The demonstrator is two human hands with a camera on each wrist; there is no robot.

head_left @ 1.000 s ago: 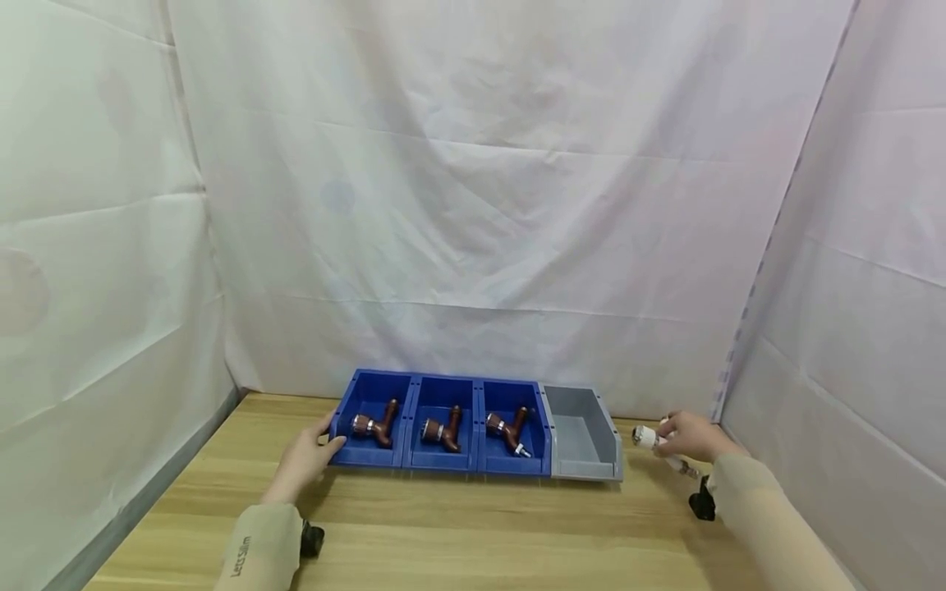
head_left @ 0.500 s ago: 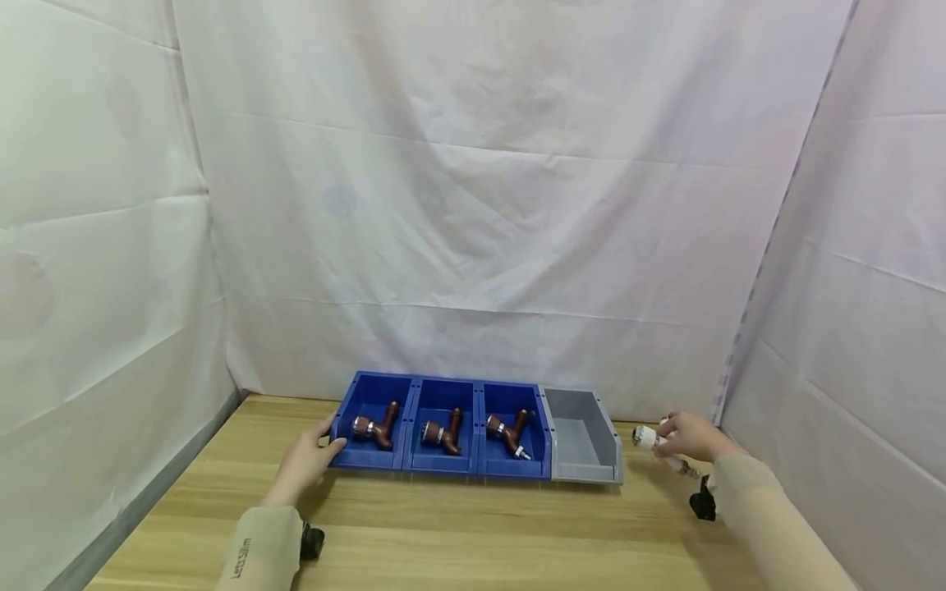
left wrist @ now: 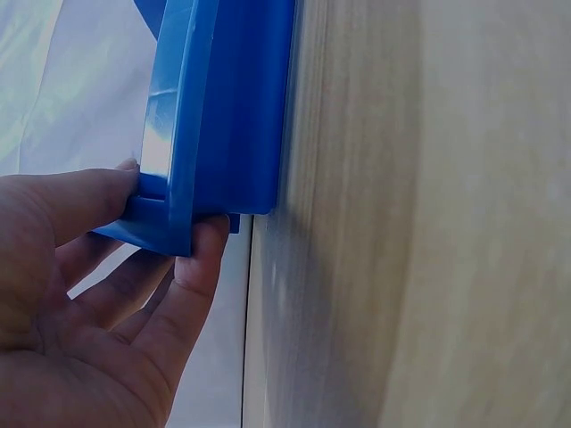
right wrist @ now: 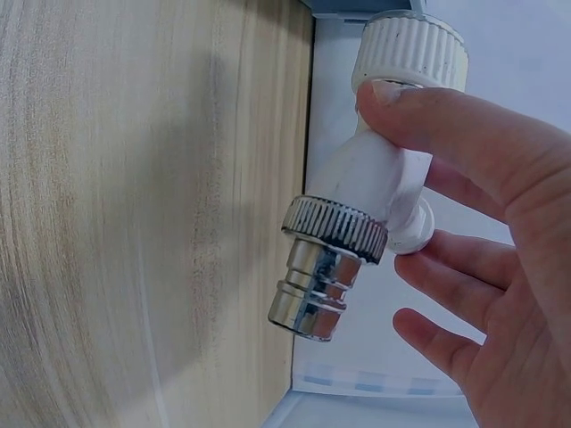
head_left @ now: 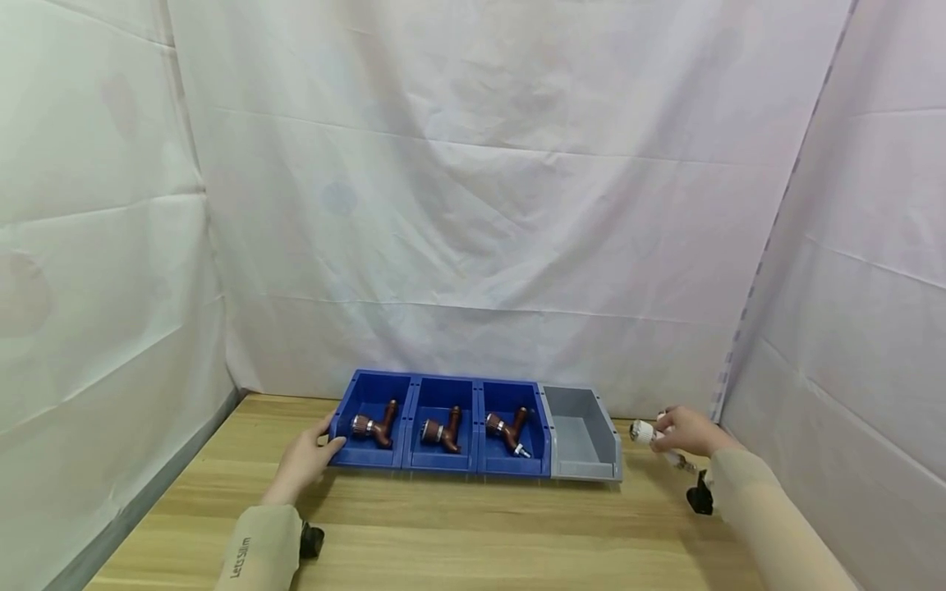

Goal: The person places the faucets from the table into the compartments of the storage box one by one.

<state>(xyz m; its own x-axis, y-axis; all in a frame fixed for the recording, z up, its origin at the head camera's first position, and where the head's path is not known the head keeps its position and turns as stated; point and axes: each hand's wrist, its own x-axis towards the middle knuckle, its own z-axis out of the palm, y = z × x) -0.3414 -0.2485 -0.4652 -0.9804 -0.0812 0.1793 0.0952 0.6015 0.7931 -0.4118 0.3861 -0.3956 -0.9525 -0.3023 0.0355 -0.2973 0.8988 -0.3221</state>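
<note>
My left hand (head_left: 301, 460) grips the front outer corner of the leftmost blue bin (left wrist: 174, 98), thumb on one side of the rim and fingers on the other. Off to the right, my right hand (head_left: 691, 432) holds a white plastic tap (right wrist: 366, 174), thumb on its neck just below the ribbed knob. The tap has a chrome collar and hose nozzle (right wrist: 312, 290), and it is held up off the table. Three blue bins in a row each contain one brown tap: left (head_left: 383, 430), middle (head_left: 433, 431) and right (head_left: 495, 423). Only the right one shows a silver nozzle.
A grey bin (head_left: 580, 439) with nothing in it adjoins the blue row on the right, nearest the white tap. The wood-grain table (head_left: 458, 533) runs back to a white cloth (head_left: 458, 205), with cloth at both sides too.
My right hand and the white tap have shifted very slightly up and left. The left hand keeps its grip on the bin, and the bins and brown taps stay where they were.
</note>
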